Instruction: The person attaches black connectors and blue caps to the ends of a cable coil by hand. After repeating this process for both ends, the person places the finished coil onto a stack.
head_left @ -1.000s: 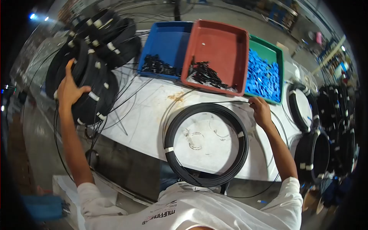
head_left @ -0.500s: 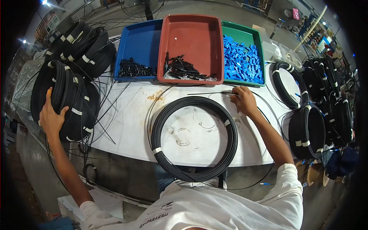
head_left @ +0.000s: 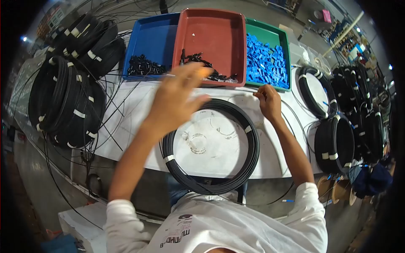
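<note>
A coil of black cable (head_left: pixel 252 147), bound with white tape, lies in front of me and overhangs the table's near edge. My right hand (head_left: pixel 268 101) is closed in a pinch on the cable's loose end, just past the coil's upper right. Blurred by motion, my left hand (head_left: pixel 176 98) hovers over the coil's upper left, thumb and fingers apart, nothing visible in it. One of its fingertips has an orange covering. Beyond it, a red tray (head_left: pixel 213 38) holds small black parts (head_left: pixel 219 76), partly hidden by that hand.
A blue tray (head_left: pixel 154 36) of black pieces and a green tray (head_left: pixel 268 29) of blue connectors (head_left: pixel 265 59) flank the red one. Taped cable coils (head_left: pixel 63 97) are stacked at left, with loose ends crossing the white table (head_left: pixel 135 101). More coils (head_left: pixel 335 143) stand at right.
My left hand has left the stacked coils and swung right, over the front coil near the red tray. My right hand stays at nearly the same spot, still pinching.
</note>
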`<state>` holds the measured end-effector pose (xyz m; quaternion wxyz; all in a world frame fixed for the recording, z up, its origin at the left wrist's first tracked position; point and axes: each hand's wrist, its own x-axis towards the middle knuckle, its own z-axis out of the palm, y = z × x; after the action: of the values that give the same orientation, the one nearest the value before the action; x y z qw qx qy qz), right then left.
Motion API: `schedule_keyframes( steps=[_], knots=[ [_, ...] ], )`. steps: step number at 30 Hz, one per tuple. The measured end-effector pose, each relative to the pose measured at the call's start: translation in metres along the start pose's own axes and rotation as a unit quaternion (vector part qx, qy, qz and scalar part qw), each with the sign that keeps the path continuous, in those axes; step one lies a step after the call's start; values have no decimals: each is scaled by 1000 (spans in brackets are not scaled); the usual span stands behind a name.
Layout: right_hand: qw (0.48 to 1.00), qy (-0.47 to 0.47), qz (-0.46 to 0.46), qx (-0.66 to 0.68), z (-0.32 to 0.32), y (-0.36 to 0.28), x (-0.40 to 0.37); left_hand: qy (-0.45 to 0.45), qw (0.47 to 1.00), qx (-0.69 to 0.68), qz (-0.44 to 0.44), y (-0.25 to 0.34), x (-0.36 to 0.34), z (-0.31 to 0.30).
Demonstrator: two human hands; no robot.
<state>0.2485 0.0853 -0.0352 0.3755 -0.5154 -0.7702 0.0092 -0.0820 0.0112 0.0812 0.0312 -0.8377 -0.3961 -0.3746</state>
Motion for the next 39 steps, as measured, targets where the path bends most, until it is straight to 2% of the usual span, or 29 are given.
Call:
schedule_keyframes(
  steps=[1,2,3,5,6,8,9,10,11,13,15,17,19,20,22,25,26,27,29,33,34,39],
  knots=[
    [1000,-2,-5,26,-1,-5,3,-35,999,21,-28,6,4,27],
    [999,-9,-16,33,-5,-22,6,6,997,75,23,1,7,54],
    [999,-7,-35,22,-7,-35,10,10,997,75,21,-4,2,71],
    [999,-5,-26,44,-4,-41,17,-100,988,19,-115,-17,3,97],
    [997,-11,-16,68,-1,-34,17,-99,989,16,-113,-22,1,101],
    [998,-9,-26,64,5,-20,17,-44,993,-91,-62,-40,-8,102],
    [997,-12,-36,63,5,-18,18,-44,993,-90,-64,-41,-9,99],
    [995,-68,17,76,4,-17,19,-56,993,-72,-76,-43,-10,94],
    [994,-72,15,79,6,-16,21,-69,992,-54,-90,-44,-13,91],
    [980,-154,-113,-46,-5,-34,37,-65,993,-43,-84,-42,-14,94],
    [965,-187,-179,36,-1,-60,57,-113,992,-6,-53,-32,-9,94],
    [933,-322,-87,133,1,-93,72,-55,998,-10,-11,-43,-11,107],
    [927,-324,-117,149,21,-98,76,31,999,-35,-6,-53,-11,101],
    [924,-306,-120,194,26,-101,76,29,999,-31,-10,-59,-13,96],
    [926,-250,-152,239,35,-106,77,57,988,-133,-48,-72,-17,84],
    [943,-208,-112,235,43,-102,70,31,988,-133,-71,-107,-21,51],
    [945,-190,-113,243,49,-93,67,72,974,-156,-149,-124,-21,52],
    [944,-190,-113,246,53,-88,66,51,967,-115,-220,-143,-22,45],
    [947,-168,-56,268,57,-80,64,93,957,-27,-272,-178,-22,42],
    [948,-185,-112,233,58,-78,66,93,923,36,-372,-213,-11,40],
    [947,-201,-98,232,55,-82,64,93,907,64,-406,-218,-9,42],
    [941,-225,-112,228,52,-82,57,59,892,110,-435,-239,-14,54]
  ],
)
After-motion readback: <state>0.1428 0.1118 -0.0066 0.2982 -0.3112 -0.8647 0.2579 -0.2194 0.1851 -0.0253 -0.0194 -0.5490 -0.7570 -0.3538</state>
